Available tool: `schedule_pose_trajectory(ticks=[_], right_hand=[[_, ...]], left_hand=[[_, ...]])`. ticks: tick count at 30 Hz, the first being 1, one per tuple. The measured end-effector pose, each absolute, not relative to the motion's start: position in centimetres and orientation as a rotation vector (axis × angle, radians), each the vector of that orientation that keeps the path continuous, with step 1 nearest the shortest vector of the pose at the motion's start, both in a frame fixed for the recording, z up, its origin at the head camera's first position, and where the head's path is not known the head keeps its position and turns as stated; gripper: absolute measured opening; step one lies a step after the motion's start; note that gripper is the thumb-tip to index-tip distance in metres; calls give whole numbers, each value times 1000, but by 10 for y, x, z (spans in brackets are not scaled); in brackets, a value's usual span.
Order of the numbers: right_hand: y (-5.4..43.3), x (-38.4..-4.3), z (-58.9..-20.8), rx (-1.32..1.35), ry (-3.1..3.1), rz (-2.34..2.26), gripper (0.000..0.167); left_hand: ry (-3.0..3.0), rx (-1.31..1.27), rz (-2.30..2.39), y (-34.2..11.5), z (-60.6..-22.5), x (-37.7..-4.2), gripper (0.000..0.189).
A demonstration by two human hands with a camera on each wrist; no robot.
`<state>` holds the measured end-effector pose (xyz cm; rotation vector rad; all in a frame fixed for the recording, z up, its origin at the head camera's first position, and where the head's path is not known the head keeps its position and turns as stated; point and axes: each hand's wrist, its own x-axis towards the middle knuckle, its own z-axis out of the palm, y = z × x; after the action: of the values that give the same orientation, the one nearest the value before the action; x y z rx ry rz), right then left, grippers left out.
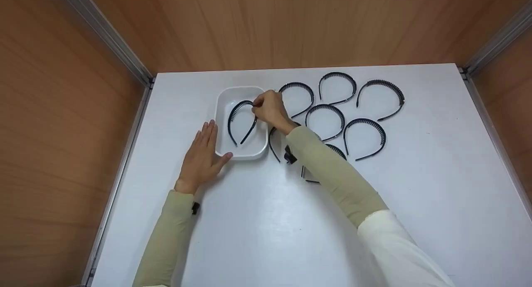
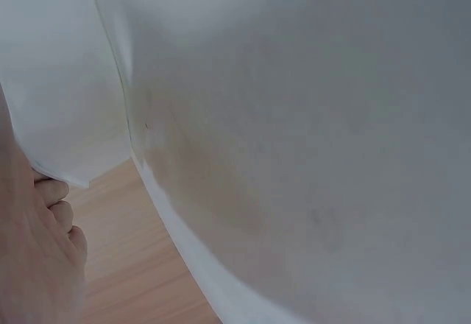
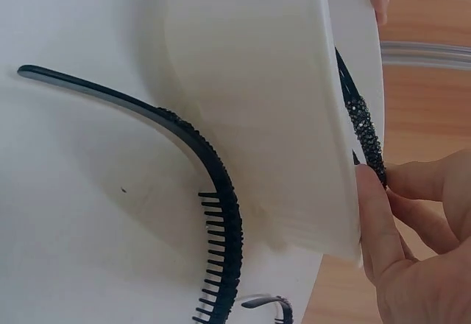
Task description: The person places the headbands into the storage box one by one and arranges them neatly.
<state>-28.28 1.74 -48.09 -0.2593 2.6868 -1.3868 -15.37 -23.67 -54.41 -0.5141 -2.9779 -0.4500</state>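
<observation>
A black toothed headband (image 1: 233, 116) is in the white plastic tray (image 1: 220, 108), its open ends toward the person. My right hand (image 1: 271, 109) pinches it near the upper right of its arch. In the right wrist view, my right hand (image 3: 423, 228) grips the headband (image 3: 366, 129) just past the tray wall, and sparkly beading shows on its band. My left hand (image 1: 201, 156) lies with straight fingers along the tray's left side, thumb at the near left corner. The left wrist view shows its fingers (image 2: 59, 206) against the tray's edge.
Several black headbands (image 1: 365, 139) are spread on the white table (image 1: 266, 237) right of the tray; some are partly hidden under the right forearm. Wooden panels (image 1: 291, 29) with metal corner rails (image 1: 112, 33) enclose the table at the back and sides.
</observation>
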Motion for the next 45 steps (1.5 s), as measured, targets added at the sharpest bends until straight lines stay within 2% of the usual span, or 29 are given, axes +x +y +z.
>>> schedule_pose_trajectory(ticks=[13, 20, 45], right_hand=[[13, -282, -480, -328, 2752, -1250, 20], [12, -281, -480, -365, 2795, -1209, 15], [8, -279, -479, -416, 2828, -1216, 13]], left_hand=[[-2983, -513, -444, -237, -544, -154, 100], [-2975, -517, -441, -236, -545, -155, 100], [-2950, -510, -453, -237, -546, -155, 102]])
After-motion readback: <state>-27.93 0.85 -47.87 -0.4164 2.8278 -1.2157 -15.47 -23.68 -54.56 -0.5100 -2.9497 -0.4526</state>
